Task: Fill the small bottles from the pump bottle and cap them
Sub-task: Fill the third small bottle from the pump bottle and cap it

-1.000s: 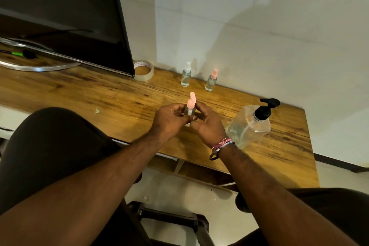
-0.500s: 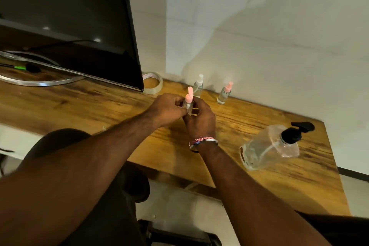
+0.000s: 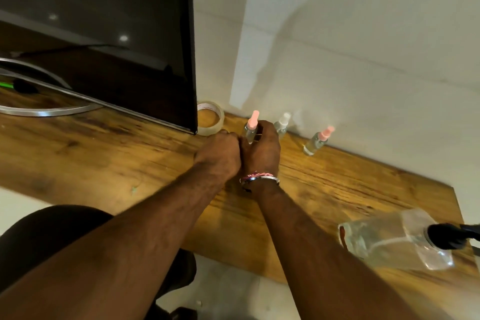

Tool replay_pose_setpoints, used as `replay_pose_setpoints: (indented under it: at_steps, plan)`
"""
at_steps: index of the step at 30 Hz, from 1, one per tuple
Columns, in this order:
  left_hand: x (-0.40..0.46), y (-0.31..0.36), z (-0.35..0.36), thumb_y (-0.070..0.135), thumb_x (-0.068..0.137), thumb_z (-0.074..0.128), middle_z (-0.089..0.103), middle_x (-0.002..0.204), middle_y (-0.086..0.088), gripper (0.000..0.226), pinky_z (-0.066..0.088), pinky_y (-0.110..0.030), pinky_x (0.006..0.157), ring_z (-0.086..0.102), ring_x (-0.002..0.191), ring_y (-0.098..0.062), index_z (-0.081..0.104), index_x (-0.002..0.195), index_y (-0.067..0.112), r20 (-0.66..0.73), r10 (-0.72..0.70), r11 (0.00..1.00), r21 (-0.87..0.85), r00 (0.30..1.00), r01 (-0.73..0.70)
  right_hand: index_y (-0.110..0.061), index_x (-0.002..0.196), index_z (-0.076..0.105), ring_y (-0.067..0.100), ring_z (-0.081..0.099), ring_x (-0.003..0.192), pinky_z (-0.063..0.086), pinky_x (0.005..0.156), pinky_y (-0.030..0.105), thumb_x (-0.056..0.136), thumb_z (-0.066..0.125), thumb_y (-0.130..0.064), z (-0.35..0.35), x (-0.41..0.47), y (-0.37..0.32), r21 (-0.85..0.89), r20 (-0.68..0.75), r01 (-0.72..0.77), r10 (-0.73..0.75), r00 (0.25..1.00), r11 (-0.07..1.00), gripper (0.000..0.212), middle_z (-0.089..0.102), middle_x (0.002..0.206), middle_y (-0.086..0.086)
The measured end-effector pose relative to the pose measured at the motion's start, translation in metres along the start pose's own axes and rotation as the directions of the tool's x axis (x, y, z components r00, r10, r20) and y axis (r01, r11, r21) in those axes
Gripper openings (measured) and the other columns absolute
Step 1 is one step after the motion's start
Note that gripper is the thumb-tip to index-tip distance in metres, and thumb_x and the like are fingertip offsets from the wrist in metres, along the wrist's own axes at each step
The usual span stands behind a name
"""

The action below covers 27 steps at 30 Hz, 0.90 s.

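My right hand (image 3: 262,149) grips a small clear bottle with a pink cap (image 3: 251,128), upright near the back of the wooden desk (image 3: 350,184). My left hand (image 3: 220,152) lies pressed against the right hand with curled fingers; whether it touches the bottle is hidden. Just behind stands a small bottle with a clear cap (image 3: 281,125). Another pink-capped small bottle (image 3: 317,141) stands further right by the wall. The large clear pump bottle (image 3: 397,241) with a black pump head (image 3: 452,235) sits near the desk's front right.
A dark monitor (image 3: 104,34) on a curved metal stand (image 3: 44,112) fills the back left. A roll of clear tape (image 3: 211,122) lies beside its corner. The white wall runs close behind the bottles. My knees and a chair show below the desk edge.
Both hands carried the pink-capped bottle away from me toward the back of the desk, close to the clear-capped bottle. The view shifted, so the pump bottle now appears lower right.
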<state>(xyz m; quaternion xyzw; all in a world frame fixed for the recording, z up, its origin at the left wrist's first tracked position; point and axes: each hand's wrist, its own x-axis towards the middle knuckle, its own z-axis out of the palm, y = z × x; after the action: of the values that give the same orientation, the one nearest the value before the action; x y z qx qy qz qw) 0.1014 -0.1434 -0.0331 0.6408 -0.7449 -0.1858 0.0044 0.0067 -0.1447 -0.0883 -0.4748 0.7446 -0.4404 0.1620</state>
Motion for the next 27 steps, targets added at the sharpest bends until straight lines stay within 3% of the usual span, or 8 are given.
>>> replay_pose_setpoints:
  at_steps: [8,17,22,27]
  plan:
    - [0.008,0.0,-0.002,0.02,0.1,0.067,0.06,0.13,-0.01,0.032,0.055,-0.04,0.096,0.062,0.118,-0.029,0.062,0.131,0.015,0.006,-0.093,0.991,-0.094,0.996,0.094,-0.023,0.12,0.054,0.024,0.065,0.097,0.057,0.078,0.04,0.082,0.075,-0.025,0.012,0.009,-0.005,-0.036,0.043,-0.004,0.005,0.999,0.999,0.044,0.067,0.114,0.001]
    - [0.008,0.0,-0.003,0.019,0.098,0.071,0.065,0.122,-0.011,0.029,0.056,-0.036,0.088,0.066,0.11,-0.028,0.066,0.126,0.014,-0.008,-0.106,0.99,-0.094,0.994,0.105,-0.019,0.122,0.054,0.026,0.064,0.098,0.056,0.078,0.039,0.084,0.076,-0.023,0.018,0.016,-0.008,-0.02,0.085,-0.015,0.016,0.996,1.0,0.044,0.067,0.112,0.005]
    - [0.006,0.001,-0.004,0.018,0.098,0.071,0.067,0.121,-0.01,0.028,0.057,-0.036,0.088,0.067,0.109,-0.027,0.067,0.125,0.014,-0.013,-0.093,0.992,-0.082,0.996,0.092,-0.017,0.12,0.059,0.026,0.065,0.097,0.057,0.083,0.046,0.078,0.074,-0.032,0.018,0.01,-0.007,0.017,0.114,-0.062,0.06,0.992,0.998,0.047,0.068,0.111,0.005]
    - [-0.007,0.004,-0.003,0.018,0.098,0.07,0.065,0.123,-0.008,0.028,0.057,-0.038,0.088,0.065,0.111,-0.027,0.066,0.126,0.015,-0.004,-0.068,0.997,-0.023,0.998,0.068,-0.016,0.125,0.059,0.028,0.061,0.108,0.052,0.092,0.041,0.077,0.056,-0.048,-0.001,-0.009,-0.012,0.092,0.164,-0.156,0.139,0.977,0.984,0.058,0.064,0.118,0.009]
